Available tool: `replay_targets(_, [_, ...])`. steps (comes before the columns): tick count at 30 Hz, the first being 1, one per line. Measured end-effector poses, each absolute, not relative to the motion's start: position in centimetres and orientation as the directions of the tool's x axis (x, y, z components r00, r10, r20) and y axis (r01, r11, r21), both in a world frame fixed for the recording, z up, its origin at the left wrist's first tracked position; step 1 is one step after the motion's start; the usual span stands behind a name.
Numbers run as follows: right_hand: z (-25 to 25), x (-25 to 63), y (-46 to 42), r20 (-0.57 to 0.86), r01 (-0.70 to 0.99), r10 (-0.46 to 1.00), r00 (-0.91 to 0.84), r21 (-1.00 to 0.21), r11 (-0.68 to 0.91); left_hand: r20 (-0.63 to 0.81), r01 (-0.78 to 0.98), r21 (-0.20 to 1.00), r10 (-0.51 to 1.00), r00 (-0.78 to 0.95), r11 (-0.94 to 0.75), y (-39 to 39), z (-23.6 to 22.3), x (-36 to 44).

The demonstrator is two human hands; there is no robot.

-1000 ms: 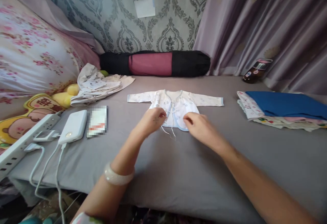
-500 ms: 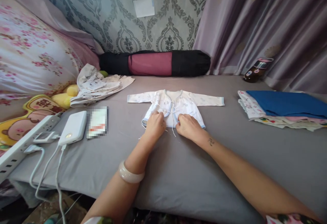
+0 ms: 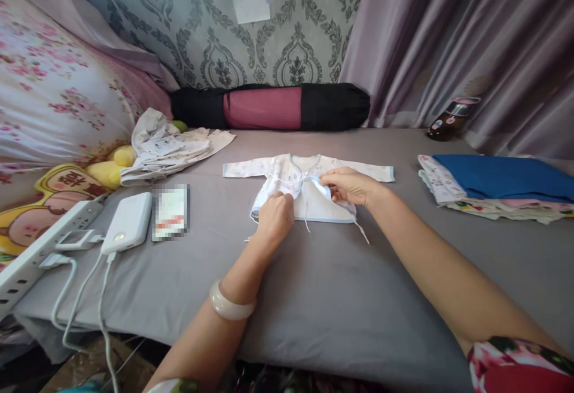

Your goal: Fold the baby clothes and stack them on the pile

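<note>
One shirt (image 3: pixel 283 173) lies in front of the roll (image 3: pixel 264 107), sleeves (image 3: pixel 244 169) parallel to it. The right hand (image 3: pixel 352 185), closer to the roll, pinches the front flap (image 3: pixel 319 184) in its fingers; the left hand (image 3: pixel 275 215), farther from it, curls its fingers on the shirt, grip hidden.

A long black and dark pink bag (image 3: pixel 263 109) lies along the patterned wall (image 3: pixel 188 28), below a sheet of paper (image 3: pixel 252 6). On the right, a bottle (image 3: pixel 447 125) sits near the curtain (image 3: pixel 403 52); on the left, a white power bank (image 3: pixel 130 219) lies near a power strip (image 3: pixel 38 255).
</note>
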State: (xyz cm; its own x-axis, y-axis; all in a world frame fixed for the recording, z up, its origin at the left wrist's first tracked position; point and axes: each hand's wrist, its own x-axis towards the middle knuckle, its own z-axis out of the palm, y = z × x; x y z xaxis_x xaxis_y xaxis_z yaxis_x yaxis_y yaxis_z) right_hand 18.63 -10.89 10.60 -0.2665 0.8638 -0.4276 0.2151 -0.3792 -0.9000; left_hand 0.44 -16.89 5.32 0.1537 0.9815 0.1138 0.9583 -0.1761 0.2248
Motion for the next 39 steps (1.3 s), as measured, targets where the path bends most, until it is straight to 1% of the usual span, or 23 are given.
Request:
replay_targets(3, [11.5,18.3,-10.6,-0.406,0.159,0.866,-0.292,-0.913,-0.375,0.182,0.91,0.334,0.964,0.192,-0.244,-16.5,5.3,1.2])
replay_targets(6, [11.4,17.7,-10.4,-0.399,0.161,0.861,-0.314,-0.916,-0.366,0.204,0.861,0.416,0.953,0.225,-0.292,-16.2,5.1,2.1])
replay_targets(8, [11.0,17.2,-10.4,-0.398,0.187,0.86,-0.32,-0.916,-0.355,0.206,0.839,0.441,0.945,0.253,-0.32,-16.0,4.6,2.5])
replay_targets(14, [9.0,16.1,-11.4,-0.409,0.313,0.851,-0.329,-0.897,-0.311,0.181,0.81,0.458,0.931,0.318,-0.366,-16.0,3.6,2.8])
replay_targets(16, [8.5,16.0,-11.6,-0.407,0.345,0.851,-0.331,-0.892,-0.292,0.157,0.803,0.492,0.941,0.298,-0.337,-16.2,3.7,2.7])
replay_targets(17, [8.2,15.9,-11.6,-0.408,0.356,0.852,-0.328,-0.889,-0.289,0.134,0.8,0.522,0.955,0.266,-0.296,-16.3,3.9,2.5])
replay_targets(20, [7.2,15.5,-11.9,-0.412,0.403,0.861,-0.298,-0.872,-0.278,0.072,0.746,0.656,0.993,0.089,-0.115,-16.3,4.3,1.9])
replay_targets(21, [6.8,15.4,-12.2,-0.396,0.436,0.868,-0.3,-0.866,-0.244,0.057,0.712,0.699,0.998,0.031,-0.062,-16.2,4.4,1.7])
replay_targets(22, [6.5,15.2,-12.7,-0.357,0.481,0.881,-0.311,-0.859,-0.178,0.043,0.679,0.734,0.999,-0.019,-0.019,-16.2,4.4,1.5])
replay_targets(24, [6.0,15.0,-14.3,-0.209,0.581,0.908,-0.364,-0.812,0.046,0.024,0.631,0.776,0.997,-0.077,0.03,-16.1,4.4,1.3])
replay_targets(26, [5.9,15.0,-16.4,-0.021,0.654,0.898,-0.439,-0.693,0.304,0.035,0.618,0.786,0.996,-0.086,0.025,-16.0,4.4,1.3])
replay_targets(27, [6.0,15.2,-17.5,0.044,0.664,0.873,-0.485,-0.632,0.4,0.05,0.62,0.784,0.996,-0.076,0.008,-16.0,4.3,1.3])
replay_targets(29, [6.5,15.9,-19.1,0.065,0.631,0.798,-0.599,-0.576,0.52,0.075,0.642,0.766,0.997,-0.03,-0.038,-16.0,4.1,1.4])
replay_targets(30, [6.8,16.5,-19.6,0.054,0.625,0.784,-0.618,-0.571,0.532,0.082,0.66,0.749,0.997,-0.002,-0.06,-15.9,3.9,1.5])
replay_targets(31, [7.0,17.3,-19.7,0.045,0.645,0.801,-0.598,-0.566,0.513,0.088,0.68,0.729,0.996,0.024,-0.081,-15.9,3.8,1.5])
replay_targets(32, [7.3,18.2,-19.6,0.042,0.698,0.848,-0.529,-0.547,0.462,0.096,0.7,0.706,0.994,0.048,-0.102,-15.8,3.6,1.5])
replay_targets(34, [7.5,20.2,-18.7,0.054,0.842,0.96,-0.274,-0.47,0.266,0.115,0.73,0.669,0.99,0.082,-0.138,-15.7,3.3,1.6])
replay_targets(35, [7.4,21.1,-18.1,0.06,0.897,0.989,-0.135,-0.416,0.148,0.123,0.738,0.658,0.988,0.095,-0.152,-15.7,3.2,1.6])
replay_targets(36, [7.3,21.9,-17.5,0.049,0.927,0.998,-0.032,-0.371,0.048,0.127,0.744,0.648,0.986,0.106,-0.164,-15.6,3.2,1.6])
replay_targets(37, [7.1,22.6,-16.9,0.027,0.941,0.999,0.026,-0.339,-0.015,0.127,0.75,0.639,0.985,0.119,-0.173,-15.6,3.2,1.6])
replay_targets(39, [6.4,23.5,-16.1,-0.032,0.944,0.998,0.049,-0.326,-0.056,0.121,0.762,0.619,0.982,0.143,-0.187,-15.6,3.2,1.6])
